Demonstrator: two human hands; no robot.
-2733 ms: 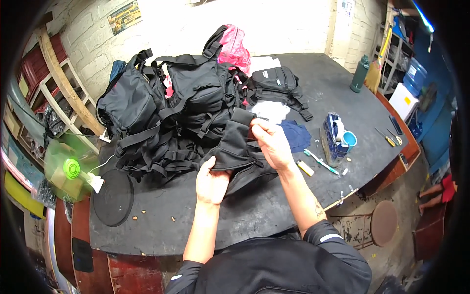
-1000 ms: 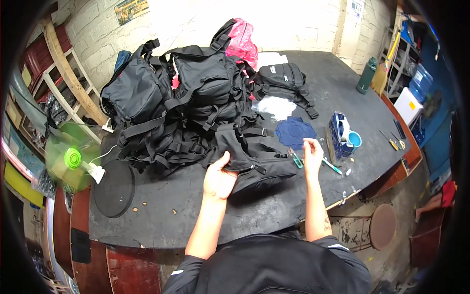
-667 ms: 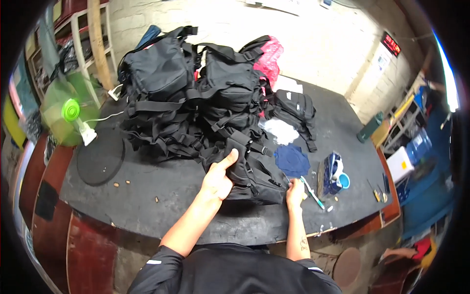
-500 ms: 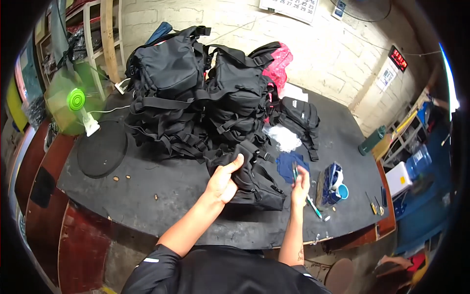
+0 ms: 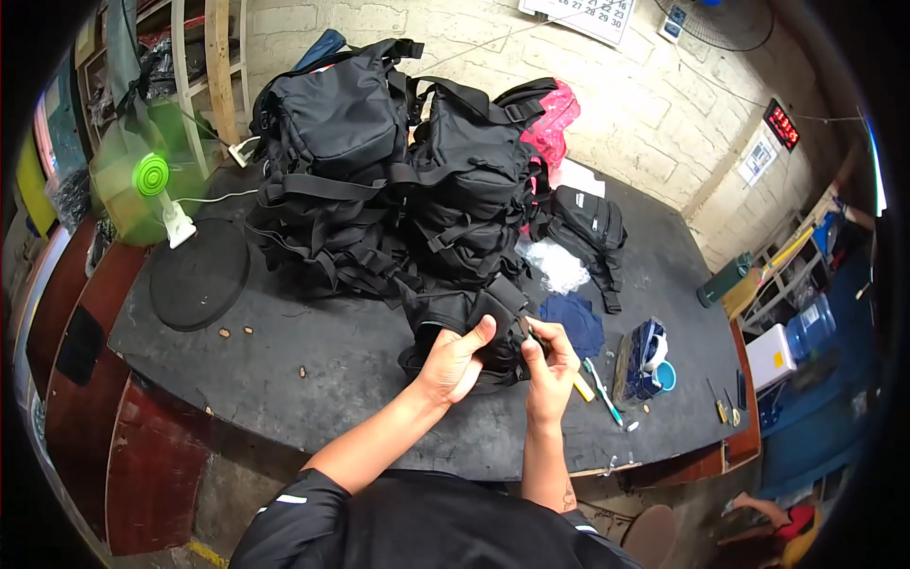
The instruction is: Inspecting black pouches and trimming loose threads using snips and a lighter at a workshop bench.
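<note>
My left hand grips a small black bag with straps, thumb on top, over the near middle of the table. Close beside it, my right hand is closed, its fingertips against the bag's webbing strap. A thin slim tool is pinched in that hand; its kind is mostly hidden by the fingers. A yellow stick-like piece shows beside the right hand; whether it is held or lies on the table I cannot tell. A teal and white toothbrush lies to its right.
Black bags are piled at the back, with another black bag to their right. Dark blue cloth, clear plastic, a blue container, a green bottle, a round black pad and a small fan are around.
My right hand has moved left from beside the bag to its strap, close to my left hand. The bag is tilted and drawn up differently, and the yellow piece now shows.
</note>
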